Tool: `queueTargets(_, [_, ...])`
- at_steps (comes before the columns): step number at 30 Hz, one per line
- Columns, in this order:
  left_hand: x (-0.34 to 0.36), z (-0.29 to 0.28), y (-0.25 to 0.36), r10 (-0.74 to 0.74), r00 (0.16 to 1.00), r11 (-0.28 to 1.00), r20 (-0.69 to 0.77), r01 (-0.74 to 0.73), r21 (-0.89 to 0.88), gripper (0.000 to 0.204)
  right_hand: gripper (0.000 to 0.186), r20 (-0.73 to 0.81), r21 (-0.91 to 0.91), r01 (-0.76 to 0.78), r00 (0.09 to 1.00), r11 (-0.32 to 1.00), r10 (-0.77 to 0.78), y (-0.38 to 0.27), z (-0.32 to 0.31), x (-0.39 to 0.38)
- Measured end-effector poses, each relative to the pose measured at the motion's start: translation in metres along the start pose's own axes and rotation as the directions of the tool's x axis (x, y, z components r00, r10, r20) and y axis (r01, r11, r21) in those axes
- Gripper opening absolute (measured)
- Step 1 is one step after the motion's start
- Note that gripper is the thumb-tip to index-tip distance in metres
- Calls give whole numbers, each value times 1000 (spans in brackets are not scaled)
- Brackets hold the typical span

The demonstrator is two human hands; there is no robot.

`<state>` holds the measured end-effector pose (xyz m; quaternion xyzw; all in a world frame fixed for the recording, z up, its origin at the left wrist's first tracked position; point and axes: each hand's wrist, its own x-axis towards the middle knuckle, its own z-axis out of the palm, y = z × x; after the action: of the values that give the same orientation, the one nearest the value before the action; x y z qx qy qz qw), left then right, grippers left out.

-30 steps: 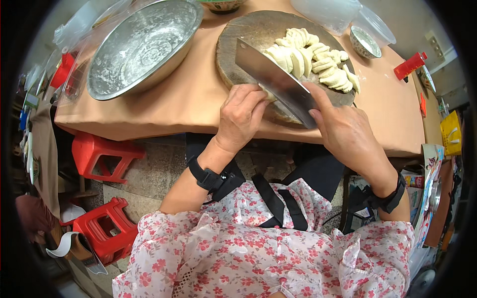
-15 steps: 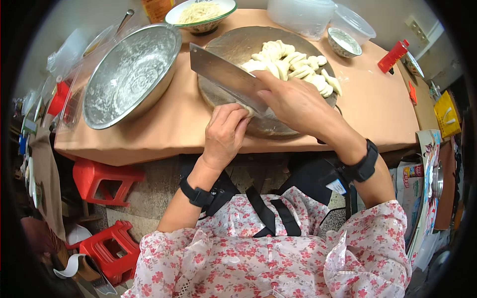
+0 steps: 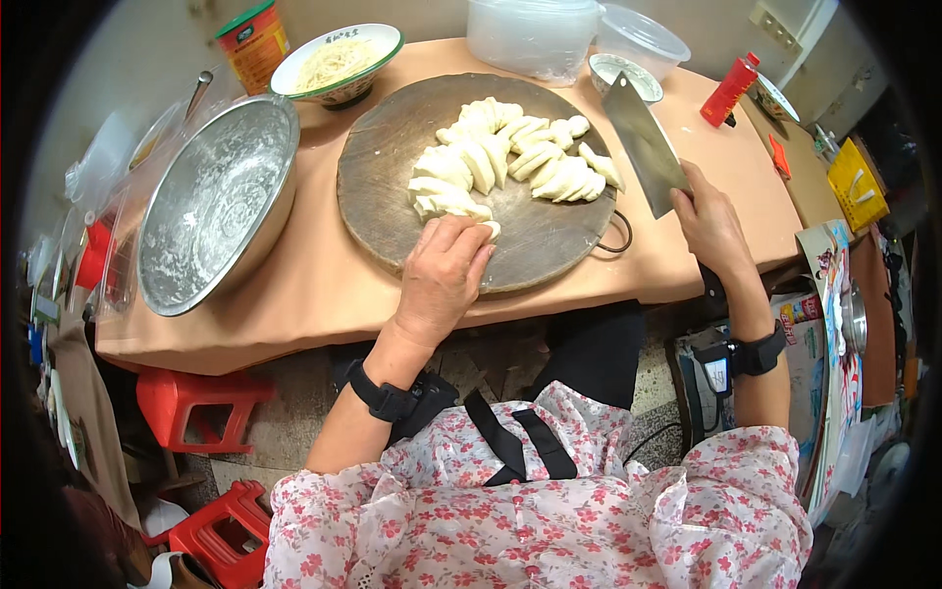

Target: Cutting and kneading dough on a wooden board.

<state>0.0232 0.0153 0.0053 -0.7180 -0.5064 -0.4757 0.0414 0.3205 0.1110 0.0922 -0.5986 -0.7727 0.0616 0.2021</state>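
A white blouse (image 3: 589, 530) printed with pink and red flowers is worn with dark trousers (image 3: 594, 355) and black strapped wristbands (image 3: 385, 400).

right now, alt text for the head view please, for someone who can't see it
A person's right hand holds a cleaver to the right of a round wooden board, and the left hand holds a dough piece there beside pale slices. A white-dusted metal bowl is at left.
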Motion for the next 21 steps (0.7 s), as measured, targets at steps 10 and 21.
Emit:
queueTargets(10, [-1, 0, -6, 36, 997, 997, 63, -32, -67, 24, 40, 139, -186, 103, 987, 977, -77, -27, 9, 8])
queueTargets(21, [-4, 2, -6, -3, 1000, 995, -18, 1, -100, 24, 43, 258, 52, 159, 952, 986, -167, -77, 7, -6])
